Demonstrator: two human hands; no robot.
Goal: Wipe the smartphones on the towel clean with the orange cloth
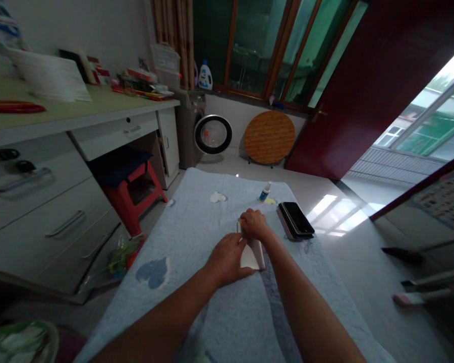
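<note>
A small whitish flat object point(250, 258) with a pinkish right side lies on the cloth-covered surface between my hands; its kind does not show clearly. My left hand point(229, 258) grips its left side, the thumb stretched along the near edge and the fingers bent over the top. At the far end, my right hand point(254, 224) is closed, fingers curled down against the object. A speck of orange shows by the right fingertips, too small to name. Beyond the hands stands a small white-capped bottle point(265, 192) with a blue label.
Right of my hands lies a stack of dark phone-like devices point(298, 220). The light blue cloth point(196, 201) has heart patterns. A red stool point(136, 189) and a drawered desk point(109, 121) stand left. Behind are an open-doored washing machine point(191, 113) and a round wooden tabletop point(269, 137).
</note>
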